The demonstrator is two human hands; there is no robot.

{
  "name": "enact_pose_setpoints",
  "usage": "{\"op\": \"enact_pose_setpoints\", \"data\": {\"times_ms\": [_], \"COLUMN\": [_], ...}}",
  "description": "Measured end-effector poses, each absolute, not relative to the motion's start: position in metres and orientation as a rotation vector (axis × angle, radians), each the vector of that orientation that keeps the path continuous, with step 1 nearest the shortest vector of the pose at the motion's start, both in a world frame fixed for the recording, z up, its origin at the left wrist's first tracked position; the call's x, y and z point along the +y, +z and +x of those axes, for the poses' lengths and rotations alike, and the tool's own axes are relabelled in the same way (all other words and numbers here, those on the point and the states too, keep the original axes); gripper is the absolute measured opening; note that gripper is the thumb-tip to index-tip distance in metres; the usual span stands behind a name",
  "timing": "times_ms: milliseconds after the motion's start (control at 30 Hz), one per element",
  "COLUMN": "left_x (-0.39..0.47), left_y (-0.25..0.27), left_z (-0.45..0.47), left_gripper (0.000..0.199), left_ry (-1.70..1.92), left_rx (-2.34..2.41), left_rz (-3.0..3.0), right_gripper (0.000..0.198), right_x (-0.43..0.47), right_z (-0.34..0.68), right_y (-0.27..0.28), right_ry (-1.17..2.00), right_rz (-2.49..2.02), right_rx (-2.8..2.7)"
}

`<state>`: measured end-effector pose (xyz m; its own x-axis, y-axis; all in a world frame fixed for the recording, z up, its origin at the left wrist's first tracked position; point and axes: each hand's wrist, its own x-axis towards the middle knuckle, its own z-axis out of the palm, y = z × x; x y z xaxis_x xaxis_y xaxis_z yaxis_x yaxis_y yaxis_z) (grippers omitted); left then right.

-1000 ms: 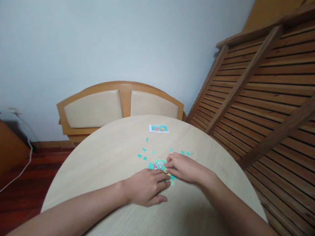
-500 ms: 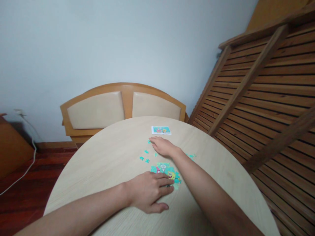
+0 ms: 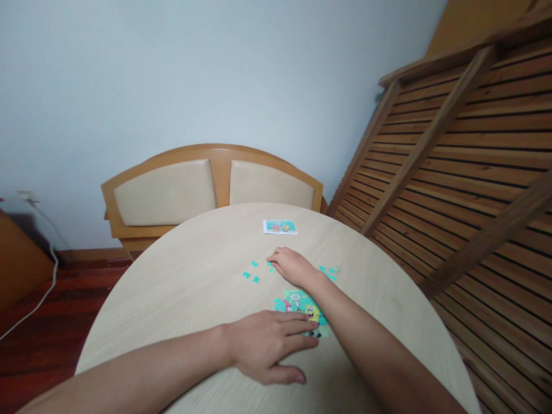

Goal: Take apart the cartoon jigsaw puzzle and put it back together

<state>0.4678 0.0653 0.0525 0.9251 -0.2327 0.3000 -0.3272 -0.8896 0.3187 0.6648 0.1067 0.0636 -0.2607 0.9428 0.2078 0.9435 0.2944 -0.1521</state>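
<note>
A partly joined cartoon jigsaw puzzle (image 3: 296, 300) lies on the table near me, with a yellow, a pink and a pale teal figure on it. Across its lower left, my left hand (image 3: 276, 344) rests flat with fingers spread, covering part of the picture. Beyond the puzzle, my right hand (image 3: 290, 265) has its thumb and fingers drawn together at a small teal puzzle piece (image 3: 270, 266); the fingertips partly hide it. Several loose teal pieces (image 3: 256, 279) lie left of that hand, and another group of loose pieces (image 3: 328, 271) lies to its right.
A picture card (image 3: 280, 227) showing the cartoon figures lies toward the far side of the round table (image 3: 181, 276). Behind the table stands a padded wooden headboard (image 3: 222, 175) against the wall. A slatted wooden frame (image 3: 457, 167) leans at the right.
My right hand has drawn back toward me, and the teal piece at its fingertips has left its former spot. My left hand and the puzzle have shifted slightly to the right and nearer.
</note>
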Motion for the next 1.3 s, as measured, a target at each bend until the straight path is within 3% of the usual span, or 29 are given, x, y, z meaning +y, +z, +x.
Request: {"op": "enact_pose_setpoints", "data": {"times_ms": [133, 267, 433, 633, 967, 1300], "left_x": [0.061, 0.07, 0.101, 0.117, 0.123, 0.135], "left_y": [0.061, 0.063, 0.05, 0.038, 0.034, 0.034], "left_z": [0.47, 0.474, 0.478, 0.486, 0.484, 0.479], "left_gripper": [0.048, 0.023, 0.029, 0.04, 0.046, 0.027], "left_ry": [0.386, 0.546, 0.647, 0.74, 0.81, 0.829], "left_rx": [-0.34, 0.162, 0.74, 0.617, 0.697, 0.746], "left_rz": [2.741, 2.76, 2.322, 1.925, 1.793, 1.825], "right_gripper": [0.022, 0.021, 0.019, 0.013, 0.022, 0.051], "right_x": [0.087, 0.078, 0.06, 0.041, 0.034, 0.036], "right_z": [0.672, 0.675, 0.661, 0.642, 0.637, 0.641], "right_y": [0.06, 0.063, 0.073, 0.067, 0.058, 0.049], "right_ry": [0.046, 0.048, 0.011, -0.003, 0.116, 0.376], "right_rz": [-1.801, -1.916, -1.969, -1.729, -1.488, -1.331], "right_rx": [-2.101, -1.98, -1.903, -1.916, -1.835, -1.816]}}
